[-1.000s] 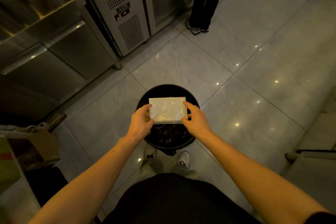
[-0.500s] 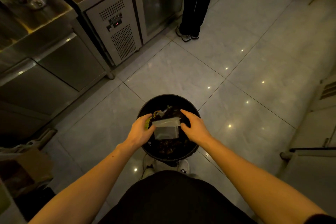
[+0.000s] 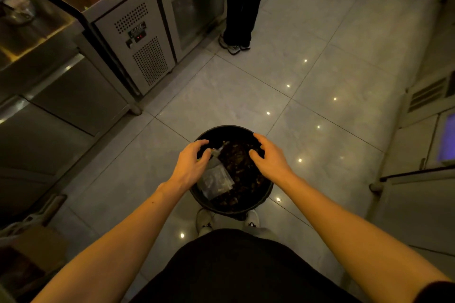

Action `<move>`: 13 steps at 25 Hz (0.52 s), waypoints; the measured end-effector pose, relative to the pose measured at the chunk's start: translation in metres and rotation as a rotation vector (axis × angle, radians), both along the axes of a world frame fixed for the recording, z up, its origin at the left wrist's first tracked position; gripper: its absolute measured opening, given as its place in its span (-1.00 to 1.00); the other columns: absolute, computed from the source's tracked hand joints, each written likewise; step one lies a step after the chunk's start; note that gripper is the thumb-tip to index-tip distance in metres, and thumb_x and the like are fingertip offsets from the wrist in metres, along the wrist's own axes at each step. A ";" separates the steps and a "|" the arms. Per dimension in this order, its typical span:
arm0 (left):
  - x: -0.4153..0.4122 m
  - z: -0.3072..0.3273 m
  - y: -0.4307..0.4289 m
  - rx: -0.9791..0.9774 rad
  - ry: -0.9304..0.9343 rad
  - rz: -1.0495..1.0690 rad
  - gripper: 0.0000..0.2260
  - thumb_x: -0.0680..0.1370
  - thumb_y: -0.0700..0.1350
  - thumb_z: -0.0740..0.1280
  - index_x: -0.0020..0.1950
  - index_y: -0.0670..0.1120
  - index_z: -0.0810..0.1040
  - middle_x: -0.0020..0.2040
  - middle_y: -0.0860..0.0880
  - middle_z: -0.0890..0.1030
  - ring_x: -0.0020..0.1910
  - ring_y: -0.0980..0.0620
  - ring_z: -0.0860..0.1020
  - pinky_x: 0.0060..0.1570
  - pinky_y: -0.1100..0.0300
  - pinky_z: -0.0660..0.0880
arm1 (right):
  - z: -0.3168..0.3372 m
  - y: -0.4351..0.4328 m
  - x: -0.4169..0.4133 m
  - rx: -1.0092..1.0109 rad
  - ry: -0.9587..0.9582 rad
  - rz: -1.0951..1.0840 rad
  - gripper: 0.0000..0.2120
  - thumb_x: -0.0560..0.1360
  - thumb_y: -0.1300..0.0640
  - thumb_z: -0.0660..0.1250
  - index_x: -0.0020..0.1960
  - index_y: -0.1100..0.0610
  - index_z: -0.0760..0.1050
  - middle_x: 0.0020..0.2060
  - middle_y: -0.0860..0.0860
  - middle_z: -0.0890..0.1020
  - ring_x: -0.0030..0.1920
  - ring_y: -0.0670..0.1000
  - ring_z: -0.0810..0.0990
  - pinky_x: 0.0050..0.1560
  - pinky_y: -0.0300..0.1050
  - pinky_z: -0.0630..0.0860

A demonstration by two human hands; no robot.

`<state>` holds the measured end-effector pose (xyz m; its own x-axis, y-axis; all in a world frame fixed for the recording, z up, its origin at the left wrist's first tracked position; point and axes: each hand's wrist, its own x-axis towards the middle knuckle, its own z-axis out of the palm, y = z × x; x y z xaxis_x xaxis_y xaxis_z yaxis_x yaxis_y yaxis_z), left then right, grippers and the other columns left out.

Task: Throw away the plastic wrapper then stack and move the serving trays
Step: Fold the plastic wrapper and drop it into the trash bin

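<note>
A clear plastic wrapper (image 3: 216,179) lies inside a round black trash bin (image 3: 267,194) on the tiled floor, resting on dark waste at the bin's left side. My left hand (image 3: 190,163) hovers over the bin's left rim with fingers spread and nothing in it. My right hand (image 3: 269,156) hangs over the right half of the bin, fingers apart and empty. No serving trays are in view.
A steel refrigerated counter (image 3: 140,39) runs along the left and far side. Another person's legs (image 3: 240,7) stand beside it. My feet are just behind the bin. A white cabinet (image 3: 423,145) lines the right. Boxes sit at the lower left.
Both hands held the wrapper flat over the bin, then tipped it down and let go. The wrapper now lies in the bin and the hands have drawn apart.
</note>
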<state>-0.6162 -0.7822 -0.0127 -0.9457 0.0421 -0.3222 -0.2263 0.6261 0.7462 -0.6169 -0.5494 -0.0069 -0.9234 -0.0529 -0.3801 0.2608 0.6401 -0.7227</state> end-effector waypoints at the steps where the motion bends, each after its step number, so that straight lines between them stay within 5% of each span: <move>1: -0.001 0.002 0.001 0.007 0.024 -0.023 -0.65 0.64 -0.03 0.20 0.40 -0.11 0.44 0.35 -0.11 0.51 0.35 -0.07 0.45 0.26 0.10 0.41 | 0.002 -0.001 0.004 -0.007 0.011 -0.024 -0.47 0.58 -0.04 0.22 0.52 -0.01 0.22 0.43 0.06 0.41 0.42 0.09 0.37 0.41 0.07 0.34; 8: -0.013 0.007 0.021 0.034 0.131 -0.266 -0.65 0.63 -0.01 0.20 0.37 -0.10 0.47 0.31 -0.09 0.53 0.24 -0.02 0.52 0.08 0.33 0.34 | 0.024 0.006 0.034 0.032 0.118 -0.226 -0.47 0.59 -0.05 0.22 0.53 0.00 0.20 0.46 0.08 0.35 0.44 0.08 0.33 0.44 0.13 0.30; 13: -0.009 0.026 0.047 0.061 0.211 -0.334 -0.66 0.63 -0.01 0.20 0.35 -0.10 0.49 0.26 -0.08 0.56 0.24 0.00 0.51 0.10 0.28 0.36 | 0.043 0.034 0.070 0.083 0.207 -0.351 -0.48 0.60 0.02 0.23 0.52 0.06 0.22 0.46 0.09 0.35 0.44 0.07 0.33 0.44 0.11 0.30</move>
<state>-0.6249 -0.7352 0.0129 -0.9220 0.3715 -0.1093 0.1445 0.5920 0.7928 -0.5468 -0.5150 0.0357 -0.9372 0.3019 -0.1746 0.3286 0.5966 -0.7322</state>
